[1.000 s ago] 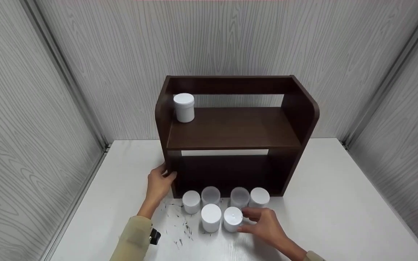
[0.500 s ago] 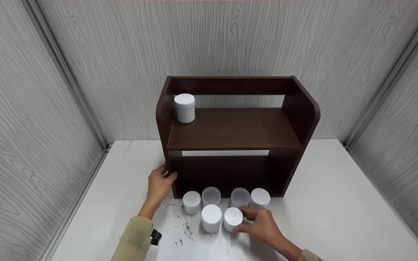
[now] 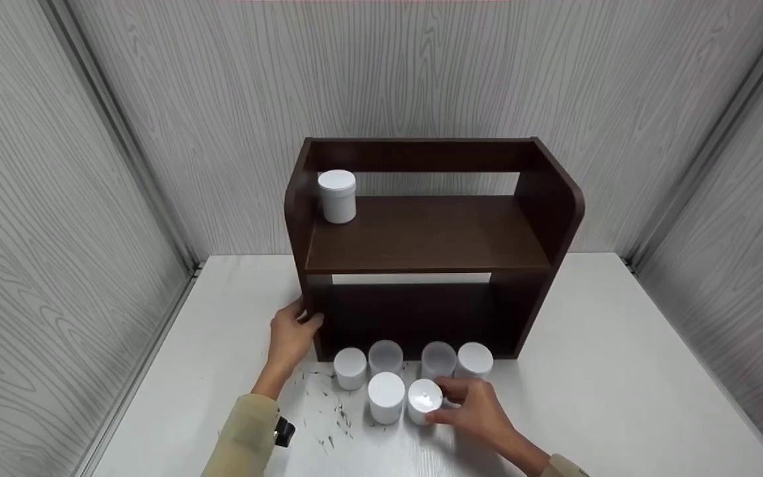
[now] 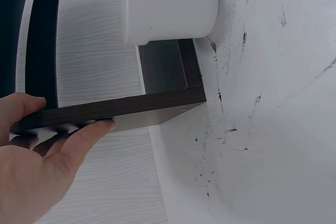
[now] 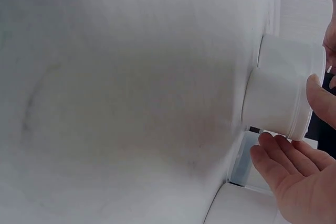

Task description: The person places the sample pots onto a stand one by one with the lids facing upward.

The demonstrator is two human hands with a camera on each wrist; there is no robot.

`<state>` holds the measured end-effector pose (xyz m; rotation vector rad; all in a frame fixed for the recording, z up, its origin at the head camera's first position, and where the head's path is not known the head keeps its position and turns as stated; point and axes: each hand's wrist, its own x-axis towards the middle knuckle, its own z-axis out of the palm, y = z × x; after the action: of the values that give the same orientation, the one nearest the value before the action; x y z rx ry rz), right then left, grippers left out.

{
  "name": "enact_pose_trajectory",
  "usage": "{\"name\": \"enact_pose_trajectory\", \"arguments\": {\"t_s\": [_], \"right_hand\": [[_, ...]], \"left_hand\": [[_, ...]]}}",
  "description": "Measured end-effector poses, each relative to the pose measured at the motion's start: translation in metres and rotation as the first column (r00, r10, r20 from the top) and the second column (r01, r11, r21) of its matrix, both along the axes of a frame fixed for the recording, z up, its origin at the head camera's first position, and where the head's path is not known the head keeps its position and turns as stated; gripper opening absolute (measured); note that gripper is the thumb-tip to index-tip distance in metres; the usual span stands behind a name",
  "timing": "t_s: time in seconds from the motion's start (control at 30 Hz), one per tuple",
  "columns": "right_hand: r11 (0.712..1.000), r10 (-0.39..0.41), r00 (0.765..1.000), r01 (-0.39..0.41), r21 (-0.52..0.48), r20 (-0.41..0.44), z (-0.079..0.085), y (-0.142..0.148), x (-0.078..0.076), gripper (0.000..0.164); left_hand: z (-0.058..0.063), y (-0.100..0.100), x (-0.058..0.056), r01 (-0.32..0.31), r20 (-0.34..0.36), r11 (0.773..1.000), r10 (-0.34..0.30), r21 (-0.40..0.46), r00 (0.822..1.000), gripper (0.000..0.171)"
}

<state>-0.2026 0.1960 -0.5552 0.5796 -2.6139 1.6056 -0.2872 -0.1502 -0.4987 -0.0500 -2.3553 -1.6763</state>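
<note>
My left hand [image 3: 291, 338] grips the left side panel of a dark brown two-tier shelf [image 3: 421, 233]. In the left wrist view, thumb and fingers lie on opposite faces of that panel [image 4: 152, 103]. My right hand [image 3: 479, 409] holds a white lidded jar [image 3: 423, 399] standing at the front of a group. The right wrist view has the thumb on this jar's [image 5: 273, 100] lid edge and the fingers along its other side. Just left of it stands another white jar [image 3: 385, 397]. Behind are two more white jars and two translucent ones, partly hidden.
One white jar [image 3: 338, 197] stands at the left end of the upper shelf. Dark scuff marks [image 3: 342, 416] streak the white table [image 3: 620, 371] near the left forearm. Grey wood-grain panels [image 3: 421, 73] enclose the table behind and on both sides.
My right thumb and fingers have moved slightly left and closed farther round the front right jar. The left hand keeps its grip on the shelf panel.
</note>
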Motion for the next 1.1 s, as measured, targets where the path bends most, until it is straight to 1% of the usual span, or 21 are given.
{"name": "enact_pose_trajectory", "arguments": {"t_s": [0.1,0.2,0.37,0.53,0.6,0.7,0.87,1.1], "right_hand": [[1.0,0.018,1.0,-0.018,0.008,0.004,0.0005,0.0006,0.0015,0.052],[1.0,0.029,0.999,-0.029,-0.004,0.015,0.0004,-0.0003,0.0023,0.057],[0.995,0.062,0.996,-0.057,-0.077,0.057,-0.0015,-0.0035,0.0007,0.066],[0.984,0.114,0.99,-0.102,-0.146,0.079,-0.0023,-0.0028,0.0004,0.062],[0.981,0.128,0.988,-0.113,-0.159,0.084,-0.0017,-0.0011,0.0011,0.06],[0.976,0.15,0.984,-0.13,-0.177,0.101,-0.0014,0.0008,0.0018,0.062],[0.971,0.18,0.976,-0.156,-0.182,0.123,-0.0025,0.0005,0.0,0.069],[0.971,0.197,0.971,-0.173,-0.166,0.137,-0.0046,0.0012,-0.0032,0.07]], "left_hand": [[-0.0004,0.0,0.0003,-0.007,0.001,1.0,0.007,0.0,1.0,0.054],[-0.0004,-0.0001,0.0005,-0.013,0.004,1.0,0.013,0.001,1.0,0.054],[-0.0004,-0.0005,-0.0002,-0.003,0.002,1.0,0.003,-0.004,1.0,0.054],[-0.0017,-0.0004,-0.0007,-0.001,0.02,1.0,0.001,-0.004,1.0,0.056],[-0.002,0.0,-0.0007,0.0,0.03,1.0,0.0,0.0,1.0,0.057],[-0.0016,0.0006,-0.0006,0.006,0.037,1.0,-0.007,0.006,0.999,0.058],[-0.001,0.0008,-0.0022,0.004,0.027,1.0,-0.004,0.001,1.0,0.058],[-0.0016,0.0003,-0.0032,0.001,0.023,1.0,-0.001,0.002,1.0,0.058]]}}
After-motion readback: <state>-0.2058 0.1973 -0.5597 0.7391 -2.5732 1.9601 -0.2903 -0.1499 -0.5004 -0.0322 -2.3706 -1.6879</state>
